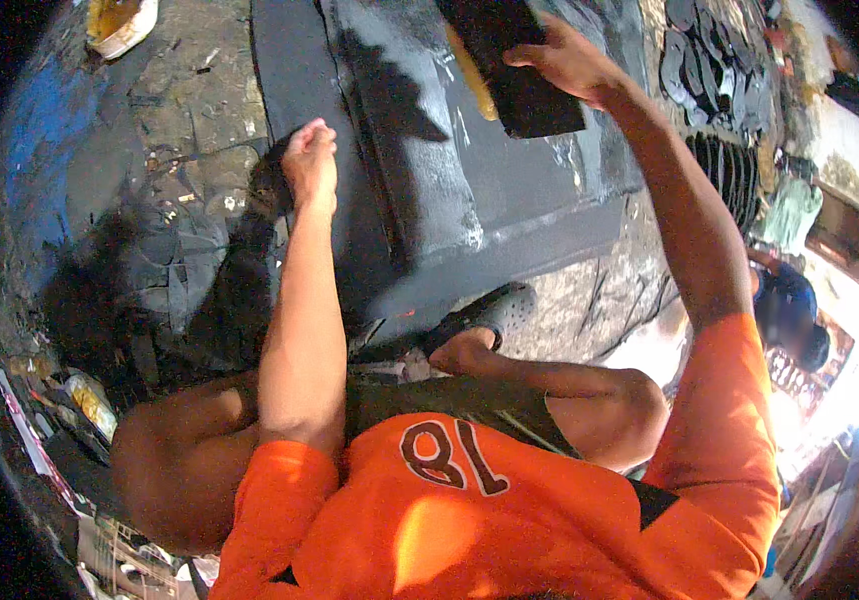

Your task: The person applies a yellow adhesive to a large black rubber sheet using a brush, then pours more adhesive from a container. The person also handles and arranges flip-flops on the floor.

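My right hand (571, 68) grips a black rectangular slab (524, 85) by its right side, thumb lying across its top face. A yellowish strip (472, 75) shows along the slab's left edge; I cannot tell whether it is attached. Below the slab spreads a large dark sheet (429, 185) with glossy, wet-looking patches. Over the sheet's left part is my left hand (311, 165), its fingers curled in; what they hold, if anything, is hidden. Whether this hand touches the sheet does not show.
A whitish container with amber contents (121, 25) stands at far left. Dark curved cut pieces (709, 65) and a row of black strips (724, 180) lie at right. My sandalled foot (489, 320) rests by the sheet's near edge. Another person (789, 310) is at far right.
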Demonstrator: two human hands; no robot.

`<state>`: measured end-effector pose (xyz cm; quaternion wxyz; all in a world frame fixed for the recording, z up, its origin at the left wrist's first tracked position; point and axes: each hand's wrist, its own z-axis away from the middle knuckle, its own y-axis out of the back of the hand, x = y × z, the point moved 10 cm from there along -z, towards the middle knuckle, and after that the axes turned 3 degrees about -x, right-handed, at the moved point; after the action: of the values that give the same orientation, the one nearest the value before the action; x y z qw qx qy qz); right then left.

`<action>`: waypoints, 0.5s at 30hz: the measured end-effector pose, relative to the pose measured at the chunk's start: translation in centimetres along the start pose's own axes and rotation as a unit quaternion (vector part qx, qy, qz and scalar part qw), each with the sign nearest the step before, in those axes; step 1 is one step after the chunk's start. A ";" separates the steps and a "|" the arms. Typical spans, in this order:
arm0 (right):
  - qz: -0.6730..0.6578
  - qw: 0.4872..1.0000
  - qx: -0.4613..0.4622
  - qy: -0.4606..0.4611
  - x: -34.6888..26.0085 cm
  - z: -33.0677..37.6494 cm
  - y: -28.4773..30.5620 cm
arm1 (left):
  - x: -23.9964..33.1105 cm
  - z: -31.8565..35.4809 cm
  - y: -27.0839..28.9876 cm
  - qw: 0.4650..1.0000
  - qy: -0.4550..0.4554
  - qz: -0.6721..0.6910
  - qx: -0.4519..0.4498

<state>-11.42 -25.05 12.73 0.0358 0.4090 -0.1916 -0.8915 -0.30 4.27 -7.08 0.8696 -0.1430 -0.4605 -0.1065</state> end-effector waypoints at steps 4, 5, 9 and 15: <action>0.296 0.951 0.037 0.077 3.3 -8.4 -0.8 | 0.6 2.6 -1.7 0.995 0.004 -0.097 -0.029; 0.431 0.897 0.066 0.078 2.7 -10.0 -1.3 | 0.4 2.9 -1.2 0.995 0.016 -0.097 -0.015; 0.548 0.827 0.040 0.117 1.6 -13.7 -2.5 | 1.6 3.2 2.2 0.997 -0.055 -0.041 0.037; 0.516 0.827 -0.220 -0.037 11.3 -1.8 -10.7 | 3.4 4.4 4.0 0.992 -0.029 -0.040 0.118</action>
<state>-16.53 -18.24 -0.37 0.5727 0.1983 -0.1749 -0.7759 -0.57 9.36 -2.52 0.8617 -0.0243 -0.5001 -0.0817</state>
